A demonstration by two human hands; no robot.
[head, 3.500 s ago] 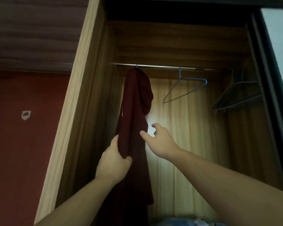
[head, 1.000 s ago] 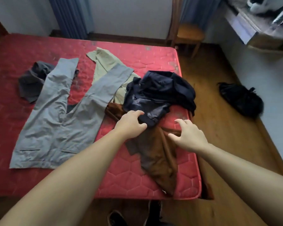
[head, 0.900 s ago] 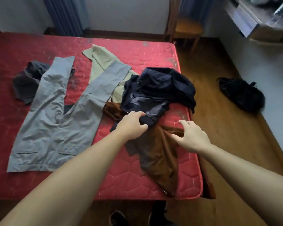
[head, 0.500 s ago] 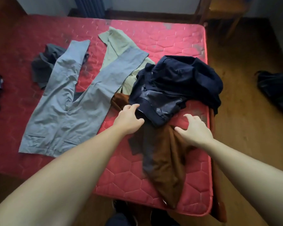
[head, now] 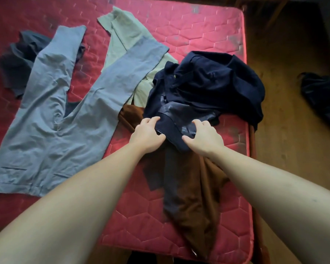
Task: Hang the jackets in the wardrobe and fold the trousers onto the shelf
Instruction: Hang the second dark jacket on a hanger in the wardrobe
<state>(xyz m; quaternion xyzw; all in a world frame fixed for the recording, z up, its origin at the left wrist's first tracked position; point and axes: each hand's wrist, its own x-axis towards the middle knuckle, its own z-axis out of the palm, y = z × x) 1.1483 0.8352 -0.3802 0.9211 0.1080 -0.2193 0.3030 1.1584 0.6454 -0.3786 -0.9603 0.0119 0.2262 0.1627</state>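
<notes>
On the navy jacket (head: 208, 86), both hands' curled grip

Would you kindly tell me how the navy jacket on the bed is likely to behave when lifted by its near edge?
Probably floppy: the navy jacket lies crumpled in soft folds, so it should sag when lifted. Its shiny lining looks slick and may slip. It overlaps the brown garment, which might drag along.
</notes>
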